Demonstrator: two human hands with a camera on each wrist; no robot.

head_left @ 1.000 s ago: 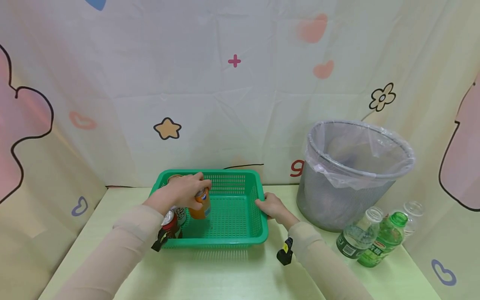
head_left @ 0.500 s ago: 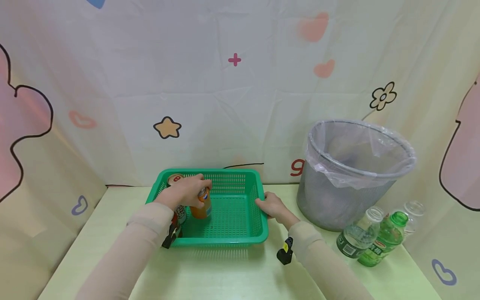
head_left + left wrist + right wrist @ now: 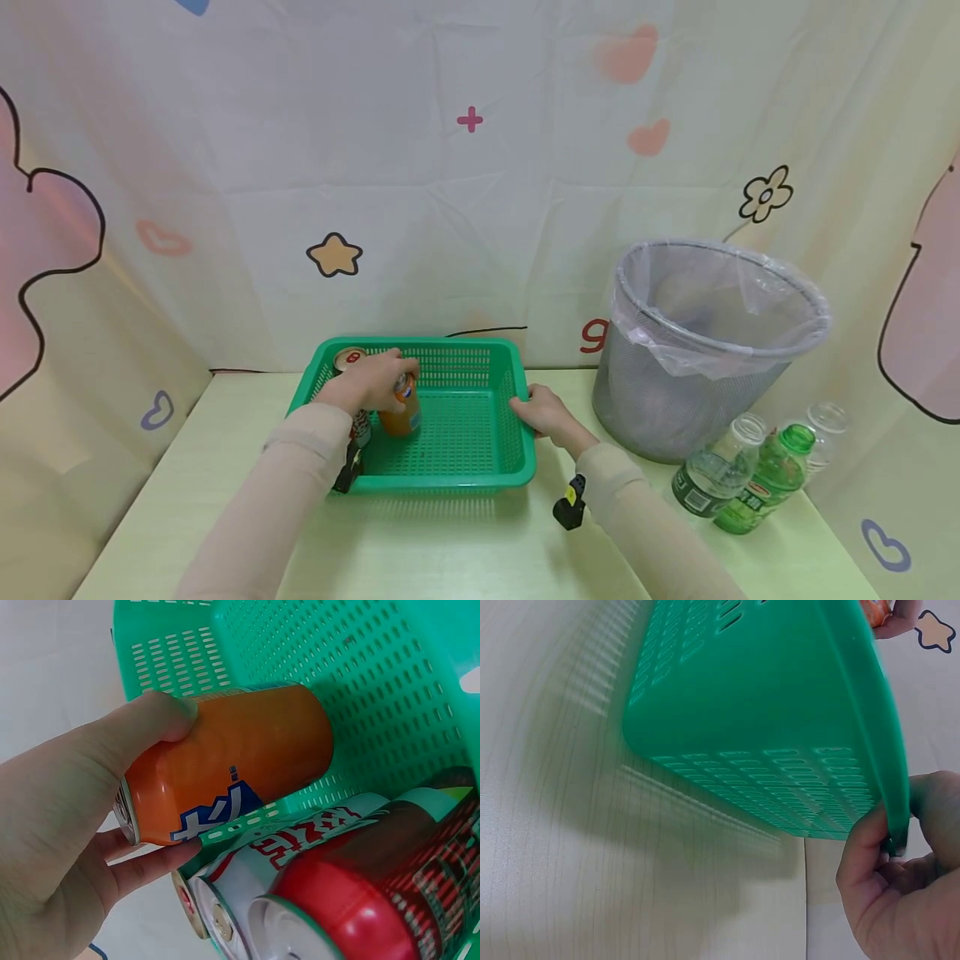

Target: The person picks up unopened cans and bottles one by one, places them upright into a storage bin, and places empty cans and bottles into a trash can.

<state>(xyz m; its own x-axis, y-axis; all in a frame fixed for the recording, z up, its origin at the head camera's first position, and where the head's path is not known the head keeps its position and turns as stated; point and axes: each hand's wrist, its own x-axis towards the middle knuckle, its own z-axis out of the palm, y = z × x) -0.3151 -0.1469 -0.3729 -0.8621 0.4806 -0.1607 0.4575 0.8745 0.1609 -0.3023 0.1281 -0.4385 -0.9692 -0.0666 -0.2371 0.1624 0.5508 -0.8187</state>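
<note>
An orange soda can [image 3: 401, 410] stands upright in the left half of a green plastic basket [image 3: 435, 482]. My left hand [image 3: 370, 382] holds the can near its top, thumb on one side and fingers on the other. Beside it in the left wrist view are a red can [image 3: 349, 900] and a white can with red lettering [image 3: 255, 859]; another can's top [image 3: 189, 904] shows behind them. My right hand [image 3: 546, 412] pinches the basket's right rim, fingers curled beneath it in the right wrist view.
To the right stands a grey mesh bin [image 3: 675, 400] lined with a clear bag. In front of it are a clear bottle with a dark label [image 3: 712, 475], a green bottle [image 3: 772, 483] and another clear bottle [image 3: 825, 429]. A patterned curtain [image 3: 480, 208] hangs behind the table [image 3: 420, 550].
My left forearm has swung right and forward, while the hand stays at the orange can, which has barely shifted. My right hand keeps its place on the rim.
</note>
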